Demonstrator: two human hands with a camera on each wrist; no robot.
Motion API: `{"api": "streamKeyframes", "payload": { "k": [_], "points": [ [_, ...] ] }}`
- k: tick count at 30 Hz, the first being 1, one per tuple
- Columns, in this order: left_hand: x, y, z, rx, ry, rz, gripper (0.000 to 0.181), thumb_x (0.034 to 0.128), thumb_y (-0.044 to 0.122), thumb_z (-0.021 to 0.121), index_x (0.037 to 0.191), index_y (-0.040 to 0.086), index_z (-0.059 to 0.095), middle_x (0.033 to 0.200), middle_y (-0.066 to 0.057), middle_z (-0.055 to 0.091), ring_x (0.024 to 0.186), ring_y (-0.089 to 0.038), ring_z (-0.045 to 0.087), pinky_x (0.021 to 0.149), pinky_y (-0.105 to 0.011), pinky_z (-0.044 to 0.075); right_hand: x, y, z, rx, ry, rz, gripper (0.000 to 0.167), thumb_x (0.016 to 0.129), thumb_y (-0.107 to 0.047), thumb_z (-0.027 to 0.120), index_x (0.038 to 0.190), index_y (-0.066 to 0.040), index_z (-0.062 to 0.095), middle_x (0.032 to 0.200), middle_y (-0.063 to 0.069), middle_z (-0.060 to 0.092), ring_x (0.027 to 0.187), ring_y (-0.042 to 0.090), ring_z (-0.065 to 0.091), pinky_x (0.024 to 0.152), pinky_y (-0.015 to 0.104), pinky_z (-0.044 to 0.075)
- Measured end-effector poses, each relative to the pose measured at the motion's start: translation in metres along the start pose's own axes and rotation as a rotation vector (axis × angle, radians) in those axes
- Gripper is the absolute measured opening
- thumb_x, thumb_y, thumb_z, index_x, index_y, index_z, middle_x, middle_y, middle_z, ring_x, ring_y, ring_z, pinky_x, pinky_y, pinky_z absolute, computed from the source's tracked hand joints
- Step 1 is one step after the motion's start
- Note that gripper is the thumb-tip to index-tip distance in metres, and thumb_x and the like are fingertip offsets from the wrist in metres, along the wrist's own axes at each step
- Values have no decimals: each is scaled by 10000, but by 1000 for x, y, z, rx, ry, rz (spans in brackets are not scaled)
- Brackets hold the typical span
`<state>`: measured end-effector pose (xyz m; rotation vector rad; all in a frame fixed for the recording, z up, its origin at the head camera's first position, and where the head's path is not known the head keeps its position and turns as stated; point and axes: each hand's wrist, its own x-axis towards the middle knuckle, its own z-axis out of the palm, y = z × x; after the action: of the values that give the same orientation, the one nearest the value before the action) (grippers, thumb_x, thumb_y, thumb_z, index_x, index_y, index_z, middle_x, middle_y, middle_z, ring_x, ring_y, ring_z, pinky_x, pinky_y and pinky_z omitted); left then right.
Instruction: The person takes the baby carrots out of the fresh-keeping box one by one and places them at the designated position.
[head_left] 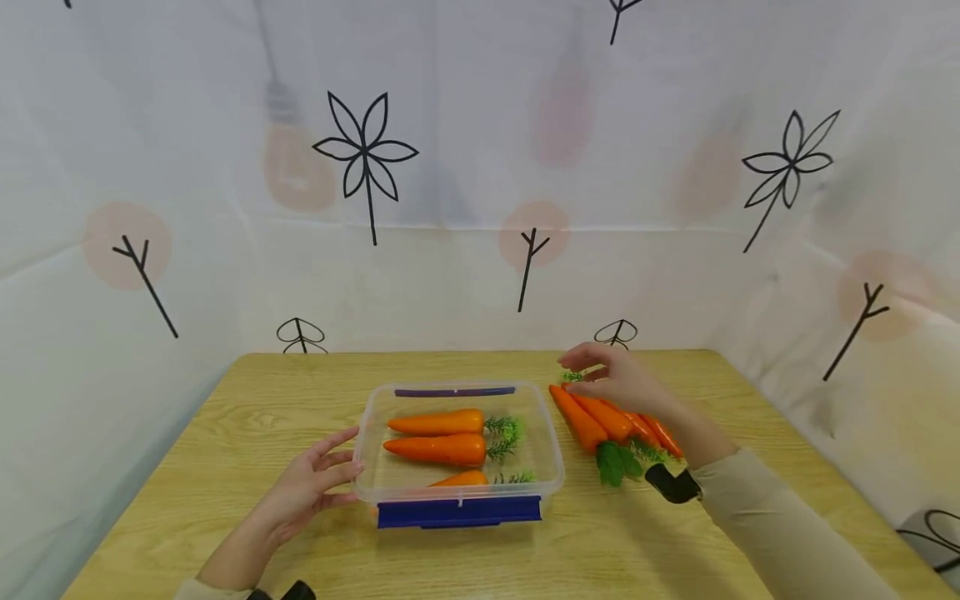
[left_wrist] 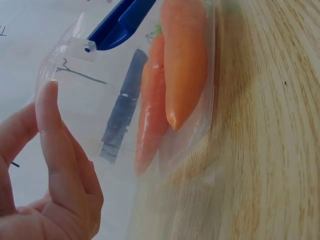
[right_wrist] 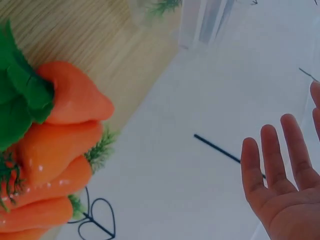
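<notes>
A clear plastic food container (head_left: 553,467) with blue clip flaps (head_left: 459,512) stands on the table, its top uncovered. Inside lie several orange carrots (head_left: 435,450) with green tops, tips to the left. My left hand (head_left: 318,479) touches the container's left side with its fingers spread; up close, a fingertip rests against the rim (left_wrist: 47,75). To the right of the container is a heap of carrots (head_left: 579,421), one with broad green leaves (right_wrist: 22,95). My right hand (head_left: 618,379) hovers over the heap's far end with loosely bent fingers, holding nothing.
The wooden table (head_left: 285,400) ends at a white patterned cloth (head_left: 450,283), which hangs behind it and along both sides. Loose carrots lie close together near the table's right side.
</notes>
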<state>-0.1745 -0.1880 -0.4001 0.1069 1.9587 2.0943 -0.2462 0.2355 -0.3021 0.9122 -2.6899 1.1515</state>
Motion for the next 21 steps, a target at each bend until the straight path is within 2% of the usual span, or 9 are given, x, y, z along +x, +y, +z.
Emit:
{"api": "streamKeyframes", "payload": {
  "k": [3, 8, 16, 21],
  "points": [
    [0, -1, 0, -1, 7, -6, 708, 911, 133, 617, 1470, 37, 194, 1299, -253, 395, 1000, -267, 575, 762, -349, 547, 5, -2, 7, 19, -10, -40, 313, 837, -78, 699, 1133, -39, 606, 1119, 99, 605, 1021, 277, 552, 873, 494, 476],
    [0, -1, -1, -4, -4, -1, 713, 913, 146, 617, 1473, 39, 188, 1306, -254, 391, 1007, -266, 575, 770, -346, 545, 13, -8, 18, 46, -18, -74, 298, 841, -69, 693, 1127, -53, 613, 1122, 86, 606, 1009, 258, 550, 875, 490, 475],
    [0, -2, -2, -18, -25, 4, 722, 913, 143, 617, 1474, 34, 175, 1277, -225, 421, 1003, -259, 575, 767, -337, 545, 26, -20, 33, 43, -70, -82, 311, 840, -81, 696, 1140, -76, 611, 1119, 60, 604, 1023, 286, 551, 890, 483, 472],
    [-1, -2, -3, -24, -35, 10, 728, 912, 138, 617, 1475, 29, 168, 1258, -213, 436, 999, -261, 580, 765, -337, 546, 35, -25, 42, 38, -111, -106, 319, 844, -94, 694, 1150, -72, 606, 1127, 62, 598, 1023, 259, 552, 888, 470, 477]
  ]
}}
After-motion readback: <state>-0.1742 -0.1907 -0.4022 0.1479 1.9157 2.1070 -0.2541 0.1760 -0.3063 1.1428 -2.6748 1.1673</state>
